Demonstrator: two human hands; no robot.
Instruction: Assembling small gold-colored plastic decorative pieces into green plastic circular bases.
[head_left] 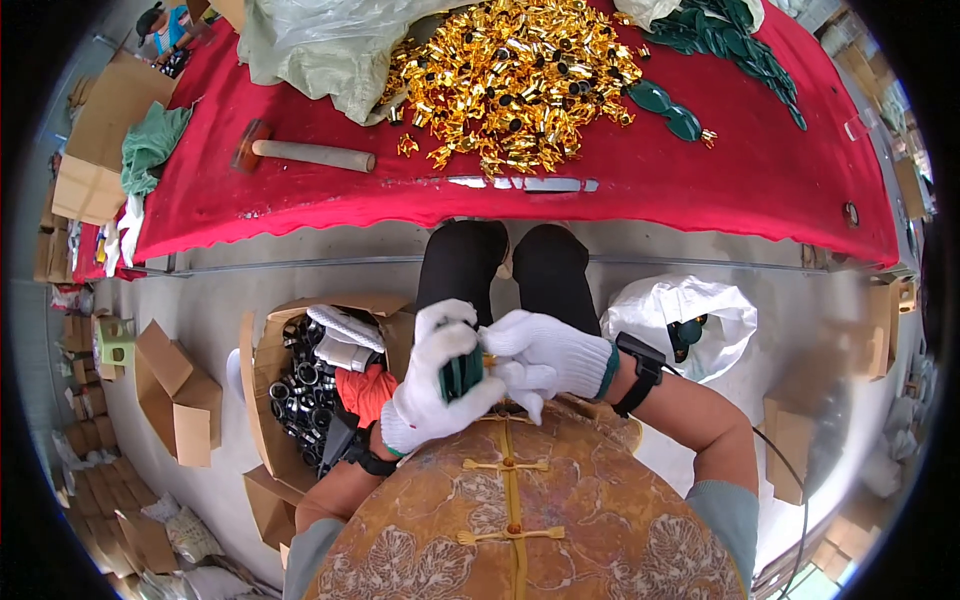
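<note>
"What's closest?"
"The white-gloved left hand point(418, 395), its grip curled snugly around a glossy dark-green object point(461, 376) above the lap."
"And the white-gloved right hand point(560, 352)?"
"Touching the left, fingers bent (a glint of gold shows there; I can't tell whether its grip has hold of anything)."
"Lower down, past them?"
"An open brown cardboard box point(259, 405) of black rings at left, a crumpled white sack point(735, 322) at right."
"Farthest?"
"A red-cloth-covered bench point(300, 205) bearing a wooden-handled hammer point(318, 155) and heaped shiny gold pieces point(520, 80)."
</note>
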